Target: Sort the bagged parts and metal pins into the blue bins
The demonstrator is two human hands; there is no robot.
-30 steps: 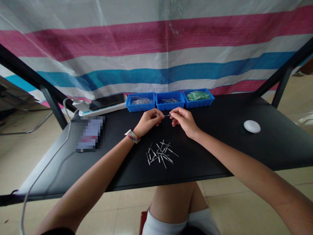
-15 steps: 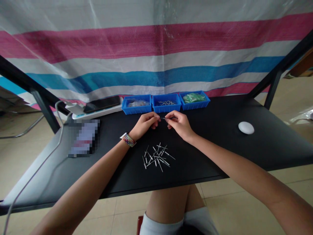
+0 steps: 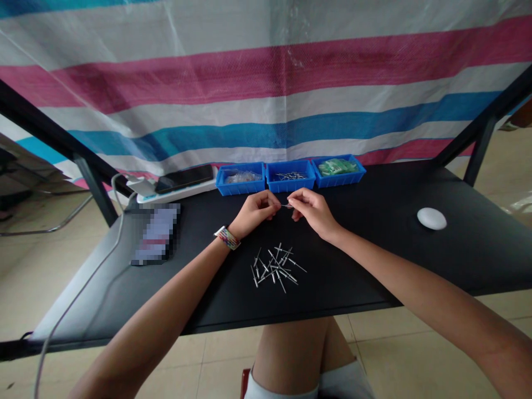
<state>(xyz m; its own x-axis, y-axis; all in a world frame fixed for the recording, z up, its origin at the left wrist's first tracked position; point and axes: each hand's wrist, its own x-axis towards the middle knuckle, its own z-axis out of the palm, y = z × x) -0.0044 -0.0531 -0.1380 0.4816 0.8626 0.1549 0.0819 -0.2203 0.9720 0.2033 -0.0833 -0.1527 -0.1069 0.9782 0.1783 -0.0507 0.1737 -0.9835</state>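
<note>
My left hand [image 3: 254, 213] and my right hand [image 3: 311, 210] meet over the black table [image 3: 374, 249], fingertips pinched together. Between them I hold a thin metal rivet [image 3: 286, 206], each hand closed on one end. A small piece in my left fingers is too tiny to make out. A loose pile of several rivets [image 3: 275, 266] lies on the table just in front of my hands. A beaded band [image 3: 226, 237] circles my left wrist.
Three blue bins stand at the back edge: one with clear bits [image 3: 240, 178], one with rivets [image 3: 290, 175], one with green pieces [image 3: 337, 169]. A phone [image 3: 183, 178] on a power strip, a blurred packet [image 3: 155, 239], a white puck [image 3: 431, 218], cable [image 3: 83, 288].
My hands stay pinched on the rivet between them, with only small shifts of the fingers. The view has swayed slightly with my head.
</note>
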